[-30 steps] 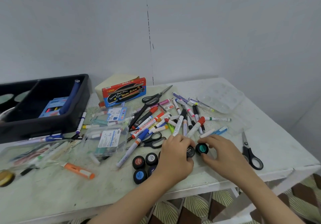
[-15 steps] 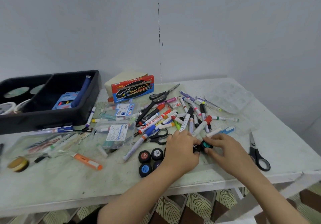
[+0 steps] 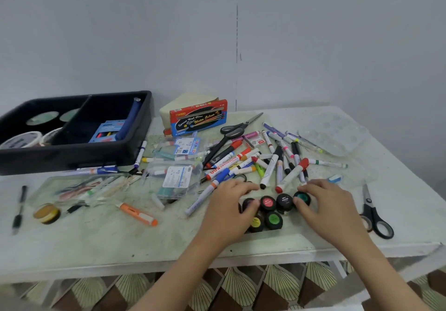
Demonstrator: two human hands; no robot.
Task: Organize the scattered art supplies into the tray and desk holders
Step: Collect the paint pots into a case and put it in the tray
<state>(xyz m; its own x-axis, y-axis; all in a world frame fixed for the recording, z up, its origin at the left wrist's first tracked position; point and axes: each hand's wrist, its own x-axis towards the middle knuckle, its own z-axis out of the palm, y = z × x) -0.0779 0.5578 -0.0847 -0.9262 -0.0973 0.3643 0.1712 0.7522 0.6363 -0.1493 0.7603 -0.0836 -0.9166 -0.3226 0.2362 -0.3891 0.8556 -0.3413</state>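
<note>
1. The white table (image 3: 96, 250) stands against a pale wall and bears all the supplies.
2. The black tray (image 3: 72, 158) sits at the table's far left. Its right compartment holds a blue pencil pack and a blue tube, and its left one holds round tubs.
3. A loose heap of markers (image 3: 265, 161) sprawls across the middle, just beyond both hands.
4. The left hand (image 3: 226, 211) lies at the left end of a cluster of paint pots (image 3: 274, 219). Its thumb and fingers are bent round a dark-lidded pot (image 3: 248, 202).
5. The right hand (image 3: 330, 204) is at the cluster's right end, its thumb and forefinger pinching a teal-lidded pot (image 3: 302, 197) that stands on the table.
6. Black-handled scissors (image 3: 374, 214) lie to the right of that hand, not touching it.
7. Between the hands, red, black, green and yellow lidded pots stand packed together near the table's front edge.
</note>
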